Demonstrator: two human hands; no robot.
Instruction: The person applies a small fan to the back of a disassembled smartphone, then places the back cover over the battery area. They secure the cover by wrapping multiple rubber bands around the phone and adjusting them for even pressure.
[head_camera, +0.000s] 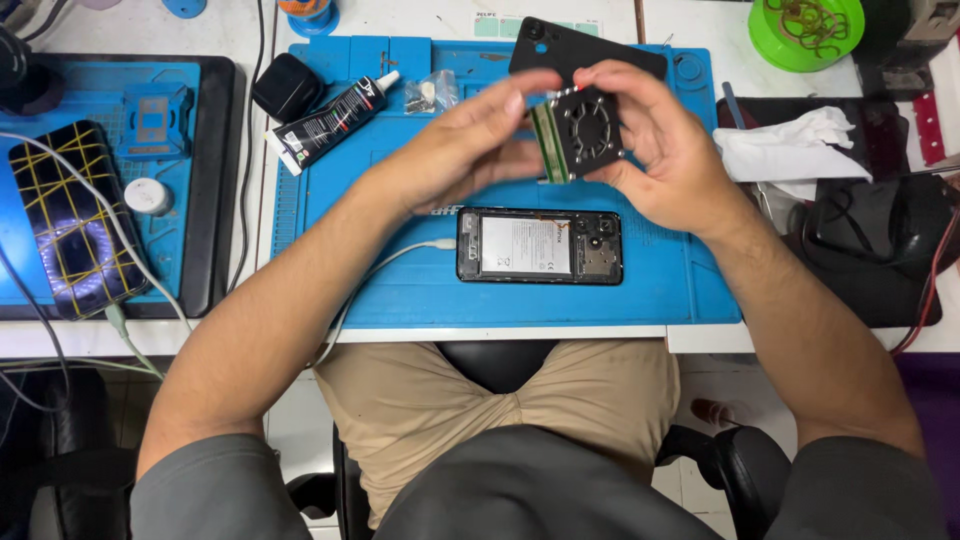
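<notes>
Head view, from the left edge of the bench: a phone with yellow crossed lines on its screen (68, 218) lies on a blue tray (200, 200), a white cable (110, 235) running across it and a small white round cap (148, 196) just beside it. Next comes the big blue work mat (400, 280). At its upper left lie a small black box (286, 87) and a black glue tube (330, 120) with a white nozzle, tilted, and near them a little clear bag of small parts (432, 92). Above the middle of the mat the left hand (470, 140) has its fingers curled, the fingertips pressing the left side of a small black fan block (582, 132) with a green edge. The right hand (655, 150) grips the same fan block from the right, thumb over the top, so both hands hold it clear of the mat. Behind it lies a black phone back cover (560, 45). Below the hands, flat on the mat, an opened phone (540, 246) shows its battery, a white cable plugged into its left end. Further right lie a crumpled white tissue (790, 150) and, at the top, a green round dish (805, 30).
</notes>
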